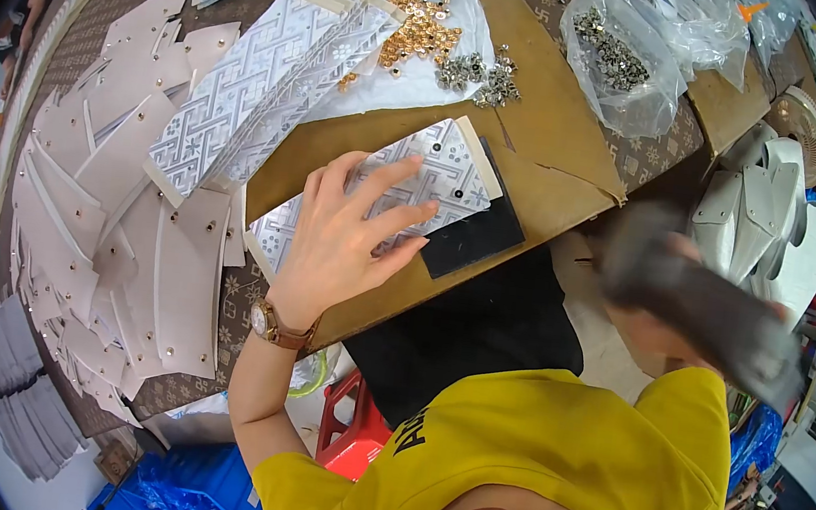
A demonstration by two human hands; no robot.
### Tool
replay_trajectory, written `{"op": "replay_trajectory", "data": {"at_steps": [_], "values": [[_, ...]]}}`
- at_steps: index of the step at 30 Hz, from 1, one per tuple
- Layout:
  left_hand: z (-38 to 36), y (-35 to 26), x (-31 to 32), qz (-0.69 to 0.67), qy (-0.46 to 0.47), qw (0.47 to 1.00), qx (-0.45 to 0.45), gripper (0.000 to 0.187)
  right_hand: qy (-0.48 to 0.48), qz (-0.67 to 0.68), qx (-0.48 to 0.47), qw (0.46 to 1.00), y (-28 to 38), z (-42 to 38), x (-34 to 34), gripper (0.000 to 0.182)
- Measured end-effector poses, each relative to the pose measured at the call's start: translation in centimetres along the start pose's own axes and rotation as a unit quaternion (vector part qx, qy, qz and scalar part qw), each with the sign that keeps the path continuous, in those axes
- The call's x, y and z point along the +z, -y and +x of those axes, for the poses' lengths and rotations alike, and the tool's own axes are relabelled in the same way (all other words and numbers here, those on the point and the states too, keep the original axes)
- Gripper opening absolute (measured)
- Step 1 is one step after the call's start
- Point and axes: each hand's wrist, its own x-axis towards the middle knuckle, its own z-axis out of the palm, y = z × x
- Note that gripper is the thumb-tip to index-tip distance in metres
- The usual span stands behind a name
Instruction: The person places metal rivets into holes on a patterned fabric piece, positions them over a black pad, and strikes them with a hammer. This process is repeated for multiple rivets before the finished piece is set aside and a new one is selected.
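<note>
My left hand (356, 224) lies with its fingers spread on a patterned grey-and-white sheet piece (457, 175), pressing it down near two dark snap parts at its right end. A flat black block (480, 238) shows from under that end. At the right, my right hand (649, 333) is raised, wrapped round a dark, hammer-like tool (724, 311). Motion smears both the tool and the hand. Beneath the patterned piece, brown cardboard (558, 176) covers the table. More patterned pieces (256, 87) lie stacked beyond my left hand.
Cream pieces with metal studs (120, 222) are heaped at the left. Gold snap parts (418, 35) and silver ones (479, 77) lie on white plastic at the back. A clear bag of metal parts (612, 57) sits back right. A red stool (353, 425) stands below the table edge.
</note>
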Motion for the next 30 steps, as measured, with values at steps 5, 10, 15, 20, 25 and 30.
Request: {"op": "replay_trajectory", "data": {"at_steps": [5,10,15,20,25,30], "values": [[0.3,0.3,0.2,-0.001,-0.015,1.0,0.009,0.035,0.084,-0.307,-0.032,0.947,-1.5,2.1,0.3,0.04],[0.0,0.7,0.3,-0.018,-0.037,0.999,0.014,0.032,-0.146,-0.229,0.121,0.955,-4.4,1.9,-2.5,0.044],[-0.9,2.6,-1.6,-0.309,-0.077,0.947,-0.037,0.03,-0.235,-0.479,-0.079,0.842,-8.3,2.7,-6.5,0.039],[-1.6,2.5,-2.4,-0.353,-0.069,0.92,-0.153,0.035,-0.183,-0.337,-0.145,0.912,-4.3,6.1,-1.2,0.037],[-3.3,2.2,-0.7,-0.261,-0.095,0.926,-0.254,0.046,-0.043,0.142,0.022,0.989,-0.7,10.6,5.6,0.036],[-0.9,1.7,-1.1,-0.529,-0.144,0.773,-0.32,0.045,0.028,0.286,0.087,0.954,-0.9,13.0,7.2,0.034]]}}
